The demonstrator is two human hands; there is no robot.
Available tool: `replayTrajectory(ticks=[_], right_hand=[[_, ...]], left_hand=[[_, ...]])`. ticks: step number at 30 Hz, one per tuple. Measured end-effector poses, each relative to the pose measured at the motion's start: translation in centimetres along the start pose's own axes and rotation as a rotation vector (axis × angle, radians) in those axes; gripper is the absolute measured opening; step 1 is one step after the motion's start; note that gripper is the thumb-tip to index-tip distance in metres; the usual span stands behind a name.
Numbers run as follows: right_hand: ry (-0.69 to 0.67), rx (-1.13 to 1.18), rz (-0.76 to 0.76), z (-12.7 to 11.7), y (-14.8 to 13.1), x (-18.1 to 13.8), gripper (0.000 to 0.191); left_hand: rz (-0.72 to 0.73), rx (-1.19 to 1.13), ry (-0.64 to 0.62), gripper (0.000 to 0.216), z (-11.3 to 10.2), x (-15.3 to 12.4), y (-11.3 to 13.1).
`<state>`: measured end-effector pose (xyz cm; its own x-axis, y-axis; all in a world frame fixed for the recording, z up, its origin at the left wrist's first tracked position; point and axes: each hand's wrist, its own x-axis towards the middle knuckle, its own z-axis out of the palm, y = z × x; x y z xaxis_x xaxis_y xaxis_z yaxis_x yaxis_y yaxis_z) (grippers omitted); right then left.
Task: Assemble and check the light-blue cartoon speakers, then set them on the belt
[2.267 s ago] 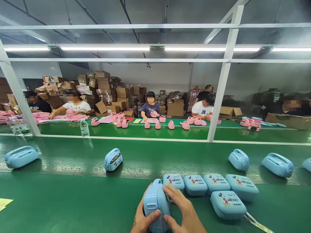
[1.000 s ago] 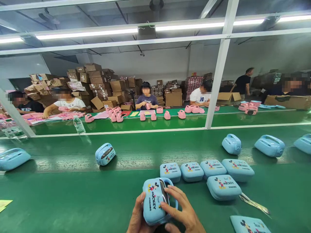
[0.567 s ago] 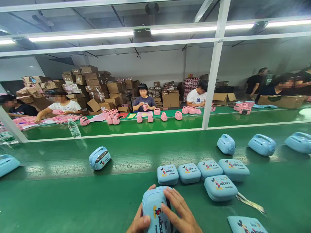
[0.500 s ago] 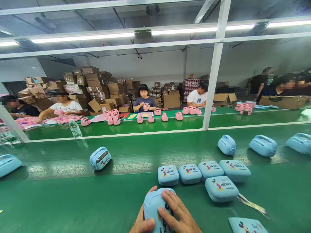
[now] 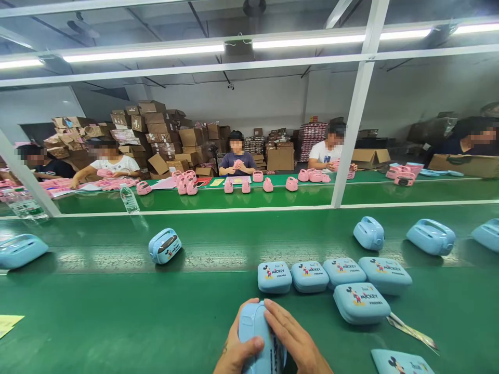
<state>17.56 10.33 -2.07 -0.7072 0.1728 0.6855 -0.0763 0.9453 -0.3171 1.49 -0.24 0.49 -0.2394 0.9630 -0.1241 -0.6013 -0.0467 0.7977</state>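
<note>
Now that the blue case point(image 5: 252, 323) has swung its printed face rightward, apparently being turned about, the left hand point(image 5: 236, 349) clasps it and the right hand point(image 5: 298, 340) lies along it, grip unclear, over the near tabletop point(image 5: 117, 322).

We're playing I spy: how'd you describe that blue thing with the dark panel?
On the green table, find the single clear bottle left of centre. Nearer you, slightly right, sits a blue case. Unlike the handled blue ones further left and right, it shows a dark panel and cartoon.
</note>
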Motion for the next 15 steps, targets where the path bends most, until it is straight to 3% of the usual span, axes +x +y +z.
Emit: replayTrajectory(ticks=[6,15], right_hand=[[0.001,-0.01,-0.014,-1.0,-0.5,0.6,0.098],[0.009,0.019,0.051,0.4,-0.5,-0.7,0.112]], left_hand=[[-0.062,0.0,0.064,0.074,1.2,-0.8,0.5],[-0.063,0.121,0.139,0.077,2.3,-1.5,1.7]])
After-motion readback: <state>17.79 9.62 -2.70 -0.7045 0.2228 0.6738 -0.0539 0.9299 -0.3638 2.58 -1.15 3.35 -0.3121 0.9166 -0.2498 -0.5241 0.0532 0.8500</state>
